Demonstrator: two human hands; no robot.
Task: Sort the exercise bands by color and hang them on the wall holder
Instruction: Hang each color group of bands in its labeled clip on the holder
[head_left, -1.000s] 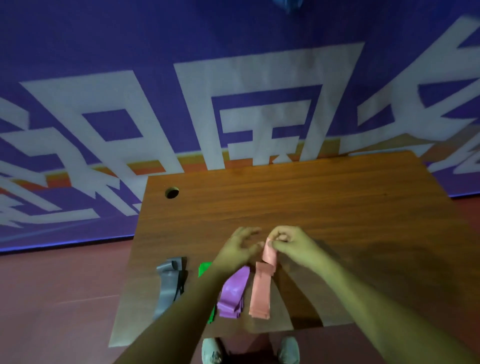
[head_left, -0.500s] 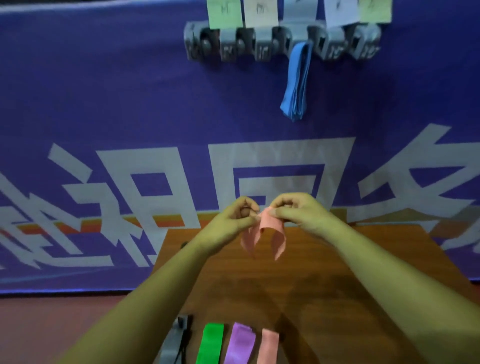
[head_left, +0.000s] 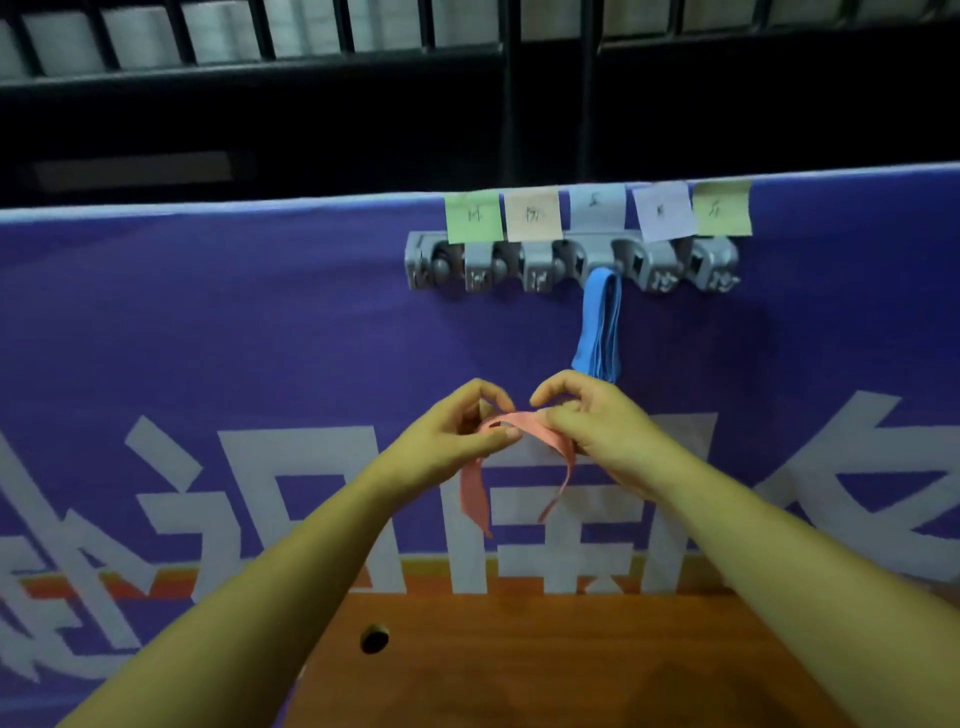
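Note:
Both hands hold a pink exercise band (head_left: 519, 423) up in front of the purple banner. My left hand (head_left: 457, 436) pinches its left part and my right hand (head_left: 592, 421) pinches its right part, so the loop arches between them with two ends drooping. Above them the grey wall holder (head_left: 571, 262) has a row of hooks under coloured sticky notes (head_left: 597, 210). Blue bands (head_left: 600, 327) hang from the middle hook. The other hooks carry nothing.
The wooden table (head_left: 519, 665) with a cable hole (head_left: 374, 638) lies below my arms. The purple banner (head_left: 208, 338) with white lettering backs the holder. Dark railings (head_left: 311, 62) run along the top.
The view has tilted upward, so the bands on the table have left the frame. Both hands have raised the pink band closer to the holder and spread its loop wider.

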